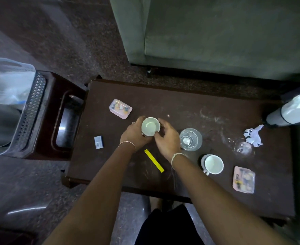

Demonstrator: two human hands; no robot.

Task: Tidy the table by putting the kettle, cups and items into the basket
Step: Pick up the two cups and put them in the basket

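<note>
While the left hand (135,134) curls its fingers round the cup (150,127) from nine o'clock, the right hand (167,139) wraps it from four o'clock. The cup stands mouth up over the table's (181,106) middle; lifted or resting, I cannot tell. The basket (30,110) sits off the table at nine o'clock, a mug (213,164) at four.

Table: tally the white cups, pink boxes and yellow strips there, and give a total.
White cups: 2
Pink boxes: 2
Yellow strips: 1
Total: 5
</note>
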